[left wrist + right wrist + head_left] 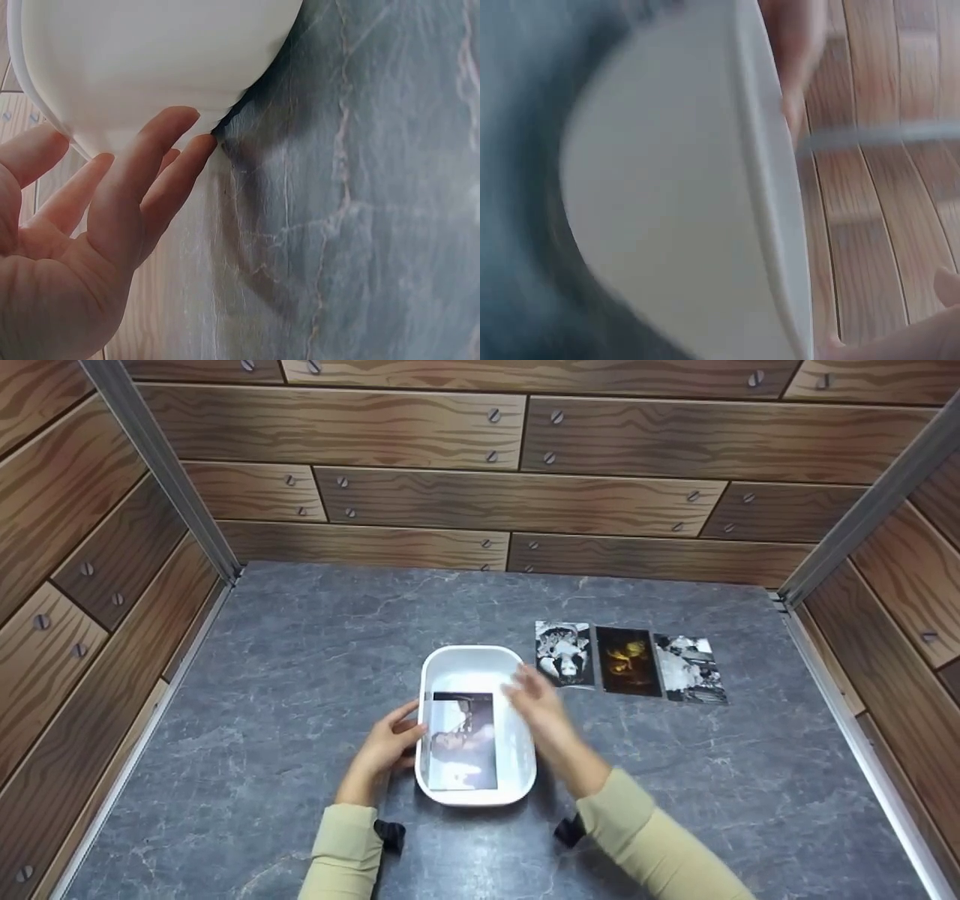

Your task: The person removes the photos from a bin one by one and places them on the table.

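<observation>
A white tray (474,667) sits near the middle of the grey slab (300,660), with a photo (463,740) lying flat inside it, toward the near end. The left hand (386,746) rests against the tray's left wall, fingers relaxed and spread; in the left wrist view the fingertips (180,120) touch the tray's (150,60) outer wall near its base, and they curl round nothing. The right hand (544,712) hovers over the tray's right rim, blurred, its fingers straight and loosely together, holding nothing that shows. The right wrist view is too smeared to tell more than the tray's (675,210) side filling the frame. To the right of the tray, three more photos lie in a row on the slab, edge to edge: a panda print (564,653) just beside the tray, a dark one (628,661) in the middle, and a black-and-white one (690,668) farthest out. The right hand partly covers the gap between tray and panda print. Wood-grain walls (480,495) box in the slab on three sides.
</observation>
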### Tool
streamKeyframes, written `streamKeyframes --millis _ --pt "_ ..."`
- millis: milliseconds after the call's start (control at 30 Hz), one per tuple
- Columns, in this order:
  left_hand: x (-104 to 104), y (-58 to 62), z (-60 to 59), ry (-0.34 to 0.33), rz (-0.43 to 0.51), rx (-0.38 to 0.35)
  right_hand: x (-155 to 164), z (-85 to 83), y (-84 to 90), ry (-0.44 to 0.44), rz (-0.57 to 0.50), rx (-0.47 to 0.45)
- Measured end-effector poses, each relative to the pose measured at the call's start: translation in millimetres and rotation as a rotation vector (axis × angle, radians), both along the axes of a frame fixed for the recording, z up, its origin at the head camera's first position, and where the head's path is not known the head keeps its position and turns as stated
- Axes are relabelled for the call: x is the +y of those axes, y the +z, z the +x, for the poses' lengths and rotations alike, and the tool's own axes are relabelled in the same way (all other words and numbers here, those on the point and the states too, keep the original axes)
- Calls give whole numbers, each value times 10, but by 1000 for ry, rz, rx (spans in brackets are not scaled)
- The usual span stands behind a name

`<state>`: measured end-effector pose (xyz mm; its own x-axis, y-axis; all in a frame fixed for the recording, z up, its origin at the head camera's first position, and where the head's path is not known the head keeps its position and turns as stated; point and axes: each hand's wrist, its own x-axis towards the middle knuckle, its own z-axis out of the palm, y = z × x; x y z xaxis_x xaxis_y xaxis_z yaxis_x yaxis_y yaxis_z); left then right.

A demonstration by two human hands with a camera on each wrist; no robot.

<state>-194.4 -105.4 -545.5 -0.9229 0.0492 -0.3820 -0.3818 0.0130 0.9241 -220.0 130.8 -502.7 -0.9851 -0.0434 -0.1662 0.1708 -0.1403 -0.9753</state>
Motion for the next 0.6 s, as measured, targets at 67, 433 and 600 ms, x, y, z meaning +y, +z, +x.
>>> streamKeyframes --millis 67,433,600 --pt "-2 6 -3 8 -1 -7 -125 107 -60 46 34 -6" --pt "19 17 14 6 19 0 -441 386 -289 7 302 -125" --pt "13 22 28 10 14 -3 -484 388 -328 12 327 -164"
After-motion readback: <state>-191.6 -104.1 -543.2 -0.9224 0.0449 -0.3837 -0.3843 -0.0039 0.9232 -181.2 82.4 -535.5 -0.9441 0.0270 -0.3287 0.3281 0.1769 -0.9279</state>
